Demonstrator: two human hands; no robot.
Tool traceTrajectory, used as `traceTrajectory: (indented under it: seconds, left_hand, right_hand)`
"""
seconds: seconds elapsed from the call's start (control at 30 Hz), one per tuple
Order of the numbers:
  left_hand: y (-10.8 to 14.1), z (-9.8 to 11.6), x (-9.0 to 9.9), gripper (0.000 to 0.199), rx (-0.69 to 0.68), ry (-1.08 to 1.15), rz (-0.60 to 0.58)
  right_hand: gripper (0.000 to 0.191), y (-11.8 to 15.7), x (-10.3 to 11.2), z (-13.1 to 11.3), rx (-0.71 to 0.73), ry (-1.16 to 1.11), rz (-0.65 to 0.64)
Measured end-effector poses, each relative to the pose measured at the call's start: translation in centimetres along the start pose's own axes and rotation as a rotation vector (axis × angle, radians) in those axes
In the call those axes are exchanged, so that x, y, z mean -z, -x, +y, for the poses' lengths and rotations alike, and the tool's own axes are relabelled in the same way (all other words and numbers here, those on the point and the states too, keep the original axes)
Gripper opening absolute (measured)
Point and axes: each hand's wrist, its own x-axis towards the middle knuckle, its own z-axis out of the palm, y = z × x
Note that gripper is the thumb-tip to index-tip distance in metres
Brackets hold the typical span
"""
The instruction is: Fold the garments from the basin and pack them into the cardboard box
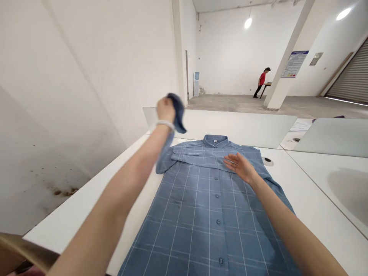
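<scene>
A blue button-up shirt point(198, 207) with a white grid pattern lies front up on the white table, its collar at the far end. One sleeve is folded across the chest. My left hand point(166, 110), with a white bangle at the wrist, is raised above the shirt's far left side. It is closed on the other sleeve's cuff point(178, 113), which is lifted and blurred by motion. My right hand point(240, 166) hovers over or lightly touches the folded sleeve near the chest, fingers stretched out, holding nothing.
The white table point(310, 191) has a round cable hole point(268, 161) to the shirt's right. Low frosted partitions point(230, 124) edge its far side. A white wall point(86, 76) runs along the left. Far off, a person in a red top point(262, 78) leans by a small table.
</scene>
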Motion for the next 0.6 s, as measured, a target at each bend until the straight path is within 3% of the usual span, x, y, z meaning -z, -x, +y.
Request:
traceTrajectory:
  seconds: [0.07,0.13,0.2,0.27,0.37,0.47,0.53,0.6]
  left_hand:
    - [3.9,4.8,-5.1,0.035,-0.112,0.057,-0.17]
    - [8.8,8.1,-9.2,0.036,-0.252,0.118,-0.391]
    - [13.3,9.1,-11.7,0.043,-0.373,0.124,-0.562]
    - [16.3,7.7,-12.5,0.048,-0.413,0.067,-0.672]
    - [17.5,2.8,-10.9,0.05,-0.374,-0.066,-0.771]
    - [17.0,-3.0,-7.3,0.072,-0.266,-0.273,-0.881]
    - [17.1,-6.4,-4.5,0.091,-0.21,-0.418,-0.952]
    - [17.7,-9.1,-2.2,0.098,-0.189,-0.53,-0.989]
  right_hand:
    - [0.074,-0.7,-1.1,-1.4,-0.043,-0.151,-0.098]
    - [0.088,-1.3,-1.6,-2.1,-0.029,-0.256,-0.114]
    - [0.095,-1.9,-1.3,-2.1,0.008,-0.289,-0.055]
    - [0.1,-2.4,-0.2,-1.8,0.039,-0.239,0.014]
    - [0.094,-2.9,1.8,-1.1,0.055,-0.209,0.086]
    - [0.054,-3.7,2.9,-0.6,0.019,-0.379,0.161]
    - [0.024,-4.6,2.7,-0.4,-0.029,-0.419,0.286]
    - [0.013,-5.8,2.0,-0.3,-0.068,-0.356,0.416]
